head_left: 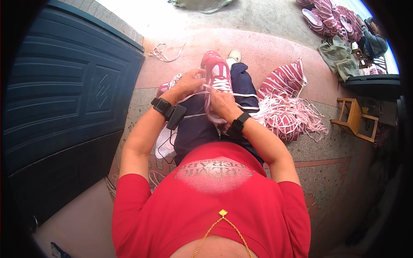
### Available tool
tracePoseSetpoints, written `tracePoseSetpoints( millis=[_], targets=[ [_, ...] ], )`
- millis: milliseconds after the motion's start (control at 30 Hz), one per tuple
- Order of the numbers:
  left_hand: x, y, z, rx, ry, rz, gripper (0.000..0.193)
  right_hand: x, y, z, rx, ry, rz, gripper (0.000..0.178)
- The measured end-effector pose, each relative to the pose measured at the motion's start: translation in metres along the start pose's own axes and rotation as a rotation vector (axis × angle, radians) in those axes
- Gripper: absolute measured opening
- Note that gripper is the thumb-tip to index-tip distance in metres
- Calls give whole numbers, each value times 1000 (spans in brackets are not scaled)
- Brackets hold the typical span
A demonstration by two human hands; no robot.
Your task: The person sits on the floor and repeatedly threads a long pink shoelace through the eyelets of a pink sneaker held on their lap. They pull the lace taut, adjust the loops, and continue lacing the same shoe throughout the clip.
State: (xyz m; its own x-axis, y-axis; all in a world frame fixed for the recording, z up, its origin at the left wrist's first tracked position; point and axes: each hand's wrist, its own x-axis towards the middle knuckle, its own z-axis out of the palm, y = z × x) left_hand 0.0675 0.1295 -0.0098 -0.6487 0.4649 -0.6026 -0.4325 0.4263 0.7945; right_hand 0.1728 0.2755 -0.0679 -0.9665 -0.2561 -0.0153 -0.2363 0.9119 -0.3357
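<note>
Head view: both hands grip laces on red shoe, toe pointing away.

1. Your left hand is raised ahead of you, fingers curled shut in a pinch
2. Your right hand sits just beside it, fingers bent, also gripping
3. Both forearms angle inward, bare, a dark band on each wrist
</note>
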Motion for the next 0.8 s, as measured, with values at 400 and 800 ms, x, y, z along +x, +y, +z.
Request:
tracePoseSetpoints(
  millis=[400,800],
  targets=[
    [31,1,35,632,-70,317,41,-50,22,-355,2526,-2,-523,24],
    [-4,96,-18,-4,-486,526,23,-27,107,-336,1892,974,117,25]
  ],
)
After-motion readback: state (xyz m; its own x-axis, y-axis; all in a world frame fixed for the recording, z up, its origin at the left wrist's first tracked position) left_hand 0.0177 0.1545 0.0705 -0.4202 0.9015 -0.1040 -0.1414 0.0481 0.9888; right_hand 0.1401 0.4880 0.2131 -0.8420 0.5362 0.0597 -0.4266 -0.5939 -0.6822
